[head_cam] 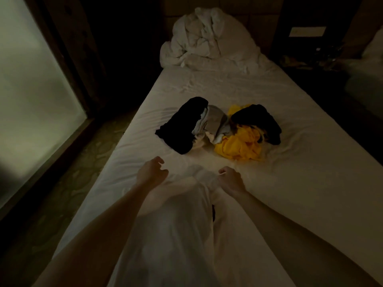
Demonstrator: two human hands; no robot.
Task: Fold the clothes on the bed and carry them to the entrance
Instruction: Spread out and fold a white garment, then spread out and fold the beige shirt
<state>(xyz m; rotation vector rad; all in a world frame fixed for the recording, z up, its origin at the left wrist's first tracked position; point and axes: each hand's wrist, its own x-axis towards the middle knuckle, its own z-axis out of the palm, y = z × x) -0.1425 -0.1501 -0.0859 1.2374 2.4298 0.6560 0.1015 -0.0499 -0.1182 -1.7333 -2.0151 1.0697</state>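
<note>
A: Head view, dim room. A white garment (182, 220) lies stretched along the near part of the bed (290, 183), between both forearms.

B: The right hand (231, 180) is clenched, pinching the garment's far edge. The left hand (150, 171) hovers just left of that edge, fingers curled loose, gripping nothing.

A: Further up, mid-bed, the pile: a black piece (182, 125) on the left, grey clothes (215, 123) touching it, yellow fabric (240, 146) right, another black item (259, 121) on top.

B: A crumpled white duvet (209, 40) sits at the far end.
</note>
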